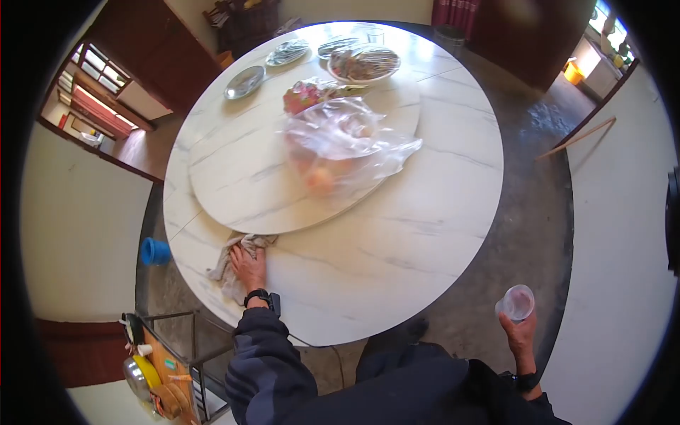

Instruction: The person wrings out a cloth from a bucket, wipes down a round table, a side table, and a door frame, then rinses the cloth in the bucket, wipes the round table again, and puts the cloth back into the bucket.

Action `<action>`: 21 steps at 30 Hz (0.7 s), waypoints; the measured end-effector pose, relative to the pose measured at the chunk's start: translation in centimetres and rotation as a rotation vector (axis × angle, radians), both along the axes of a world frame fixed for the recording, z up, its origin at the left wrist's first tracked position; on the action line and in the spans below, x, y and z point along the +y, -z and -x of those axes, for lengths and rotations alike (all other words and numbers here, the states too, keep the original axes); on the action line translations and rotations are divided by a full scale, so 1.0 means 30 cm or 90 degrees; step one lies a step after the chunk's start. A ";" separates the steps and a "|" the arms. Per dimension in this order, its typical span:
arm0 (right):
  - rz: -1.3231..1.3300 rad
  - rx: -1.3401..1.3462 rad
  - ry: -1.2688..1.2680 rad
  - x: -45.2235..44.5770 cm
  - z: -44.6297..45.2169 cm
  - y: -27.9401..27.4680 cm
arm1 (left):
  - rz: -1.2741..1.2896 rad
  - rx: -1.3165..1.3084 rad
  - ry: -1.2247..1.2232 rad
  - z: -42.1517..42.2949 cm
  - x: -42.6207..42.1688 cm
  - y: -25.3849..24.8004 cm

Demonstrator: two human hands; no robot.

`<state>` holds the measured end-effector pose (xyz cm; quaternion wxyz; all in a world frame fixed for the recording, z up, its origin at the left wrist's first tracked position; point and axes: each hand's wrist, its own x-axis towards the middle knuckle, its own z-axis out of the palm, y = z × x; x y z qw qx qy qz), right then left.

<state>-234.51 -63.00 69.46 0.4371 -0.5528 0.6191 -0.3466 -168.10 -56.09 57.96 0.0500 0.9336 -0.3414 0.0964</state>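
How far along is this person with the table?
Looks done: the near tabletop is bare, though whether it has been wiped I can't tell. In hand: the left hand presses a cloth beside the turntable; the right hand holds a clear cup off the table. Probably left: the spots under the plastic bag and film-covered bowl.

With my two hands (248, 269) (521, 334) I count one cloth (230, 273) and one clear cup (519, 302). I also count one round table (425, 262), one turntable (241, 191), three plates (244, 82) (287, 52) (338, 47), one bowl (364, 64), one drinking glass (375, 36), one see-through plastic bag (350, 138), one blue bucket (154, 251), one stick (581, 137) and two brown doors (152, 46) (535, 42). On my wrists I count one dark band apiece, two in all.
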 end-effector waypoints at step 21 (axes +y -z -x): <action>-0.077 -0.108 -0.137 -0.818 0.327 0.165 | 0.043 0.095 0.265 1.400 -1.022 -0.004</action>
